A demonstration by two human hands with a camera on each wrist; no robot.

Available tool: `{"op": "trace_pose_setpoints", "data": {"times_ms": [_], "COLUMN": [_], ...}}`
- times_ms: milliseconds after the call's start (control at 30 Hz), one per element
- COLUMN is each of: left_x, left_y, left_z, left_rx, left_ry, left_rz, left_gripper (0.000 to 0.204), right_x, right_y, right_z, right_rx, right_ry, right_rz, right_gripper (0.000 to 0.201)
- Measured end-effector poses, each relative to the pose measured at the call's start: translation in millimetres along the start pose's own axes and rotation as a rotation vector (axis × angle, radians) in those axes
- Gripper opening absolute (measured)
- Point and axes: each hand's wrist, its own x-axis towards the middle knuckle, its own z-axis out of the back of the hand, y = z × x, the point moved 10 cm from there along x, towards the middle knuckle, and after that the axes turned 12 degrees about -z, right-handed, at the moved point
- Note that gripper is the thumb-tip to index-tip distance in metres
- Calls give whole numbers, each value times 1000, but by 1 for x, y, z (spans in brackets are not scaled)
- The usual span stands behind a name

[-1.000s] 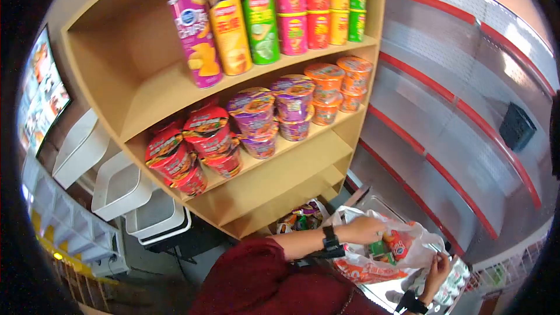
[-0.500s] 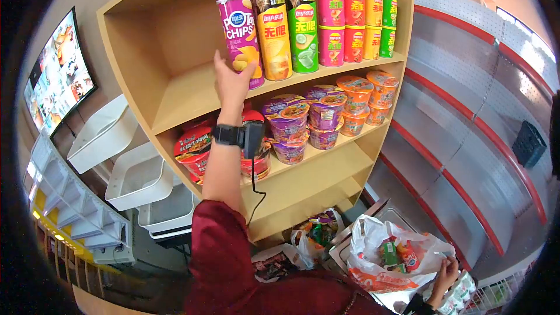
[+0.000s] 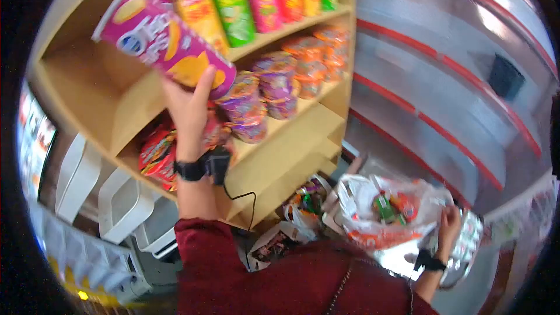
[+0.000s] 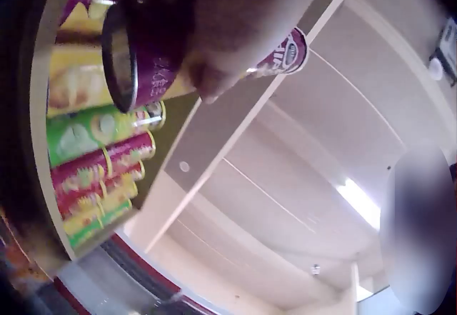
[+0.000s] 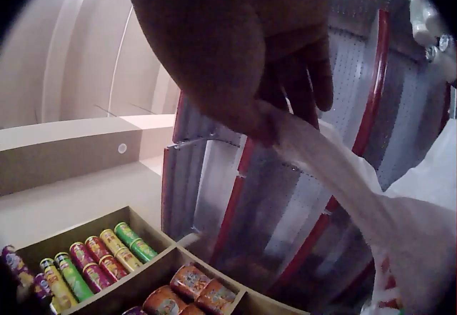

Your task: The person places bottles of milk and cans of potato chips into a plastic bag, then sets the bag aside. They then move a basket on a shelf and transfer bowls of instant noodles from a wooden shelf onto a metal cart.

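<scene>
A purple potato chip can (image 3: 163, 38) is held tilted in the air in front of a wooden shelf unit (image 3: 87, 90), lid end up and to the left, base down and to the right. The left hand (image 3: 188, 105) has its grip curled around the lower part of the can, thumb along one side; a black wrist strap with a small camera sits below the hand. In the left wrist view the can's metal base shows just above the palm.

At the far left, white bins (image 3: 119, 201) stand beside the shelf unit. Its top shelf carries a row of upright chip cans (image 3: 245, 0) in yellow, green, pink and orange. The shelf below holds red noodle bowls (image 3: 156, 154) on the left, purple ones (image 3: 251, 105) in the middle and orange ones (image 3: 318, 52) on the right. The lower shelves are bare wood.

Further right, grey metal store shelving with red edge strips (image 3: 431, 122) curves across the room. Low at the right, the right hand (image 3: 448, 224) pinches the edge of a white plastic bag (image 3: 373, 221) holding colourful packets. A dark red sleeve (image 3: 233, 274) fills the bottom centre.
</scene>
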Motion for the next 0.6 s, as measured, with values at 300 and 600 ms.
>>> {"op": "trace_pose_setpoints", "data": {"times_ms": [300, 600], "left_x": [-238, -475], "left_y": [-41, -126], "left_z": [-226, -317], "left_rx": [-345, -287], "left_ry": [1083, 1738], "left_rz": [169, -377], "left_gripper": [74, 51], "right_x": [-18, -32], "right_y": [28, 18], "right_z": [5, 15], "right_rx": [-90, 8], "right_ry": [-61, -67], "right_rz": [-63, -75], "right_gripper": [18, 17]}}
